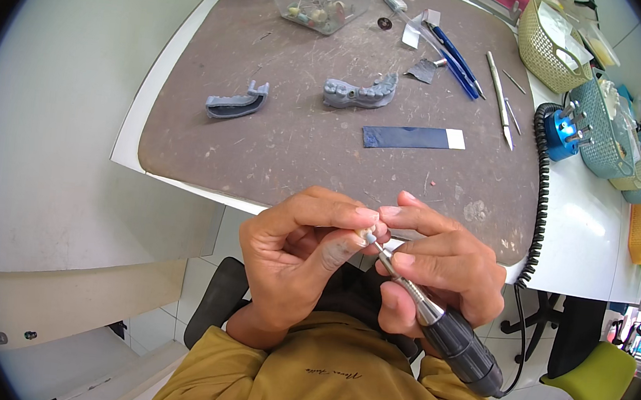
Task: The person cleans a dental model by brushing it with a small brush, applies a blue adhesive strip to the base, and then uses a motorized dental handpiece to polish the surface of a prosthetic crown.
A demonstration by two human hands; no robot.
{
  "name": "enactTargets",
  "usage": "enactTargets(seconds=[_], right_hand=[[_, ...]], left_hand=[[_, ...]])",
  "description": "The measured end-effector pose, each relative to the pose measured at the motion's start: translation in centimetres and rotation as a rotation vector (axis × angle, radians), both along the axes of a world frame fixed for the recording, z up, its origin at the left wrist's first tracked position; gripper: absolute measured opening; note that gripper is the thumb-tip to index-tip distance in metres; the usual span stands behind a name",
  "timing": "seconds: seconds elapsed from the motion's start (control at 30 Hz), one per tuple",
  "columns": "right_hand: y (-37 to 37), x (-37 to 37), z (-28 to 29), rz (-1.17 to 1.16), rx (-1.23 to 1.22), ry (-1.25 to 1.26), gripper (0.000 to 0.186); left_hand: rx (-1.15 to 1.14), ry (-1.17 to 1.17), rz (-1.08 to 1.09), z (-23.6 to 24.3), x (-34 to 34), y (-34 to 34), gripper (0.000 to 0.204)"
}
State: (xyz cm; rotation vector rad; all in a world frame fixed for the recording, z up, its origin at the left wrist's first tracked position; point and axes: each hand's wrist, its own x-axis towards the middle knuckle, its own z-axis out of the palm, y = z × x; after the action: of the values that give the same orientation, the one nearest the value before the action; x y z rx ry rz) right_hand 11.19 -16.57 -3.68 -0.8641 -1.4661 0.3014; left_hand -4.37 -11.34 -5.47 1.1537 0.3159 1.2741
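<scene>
My left hand is closed in front of my body, pinching a small whitish piece like a dental crown between thumb and fingers, which hide most of it. In my right hand is a rotary handpiece with a black body and metal nose, tilted so its bur end meets the small piece. The right fingertips touch those of the left. Beyond the hands, a grey dental model with teeth and a smaller grey model piece lie on the brown mat.
A blue paper strip lies nearest the hands. Farther back are a clear box of small parts, pens and a slim knife-like tool. A coiled black cord, blue bur holder and baskets line the right.
</scene>
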Motion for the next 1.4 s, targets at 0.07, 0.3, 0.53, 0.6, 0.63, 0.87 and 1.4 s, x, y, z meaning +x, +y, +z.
enactTargets(seconds=[0.07,0.3,0.53,0.6,0.63,0.87,1.4], right_hand=[[-0.08,0.03,0.02,0.001,-0.008,0.009,0.024],[-0.13,0.03,-0.03,0.008,-0.011,0.026,0.024],[0.12,-0.01,-0.03,-0.002,0.0,0.004,0.023],[0.09,0.02,0.01,0.001,0.0,-0.002,0.023],[0.09,0.03,0.02,0.001,0.006,0.003,0.023],[-0.08,0.07,0.14,0.014,-0.016,0.021,0.023],[0.02,0.01,0.09,0.006,-0.007,-0.001,0.023]], left_hand=[[0.001,0.005,0.003,0.0,0.01,0.0,0.016],[0.017,0.018,0.016,-0.01,0.04,0.06,0.017],[0.02,0.031,0.023,0.07,0.01,-0.05,0.017],[0.029,0.035,0.024,0.04,0.0,0.0,0.017],[0.033,0.033,0.023,0.03,-0.01,0.03,0.017],[0.03,0.019,0.019,-0.03,-0.02,0.09,0.017],[0.03,0.027,0.025,0.03,-0.01,0.05,0.017]])
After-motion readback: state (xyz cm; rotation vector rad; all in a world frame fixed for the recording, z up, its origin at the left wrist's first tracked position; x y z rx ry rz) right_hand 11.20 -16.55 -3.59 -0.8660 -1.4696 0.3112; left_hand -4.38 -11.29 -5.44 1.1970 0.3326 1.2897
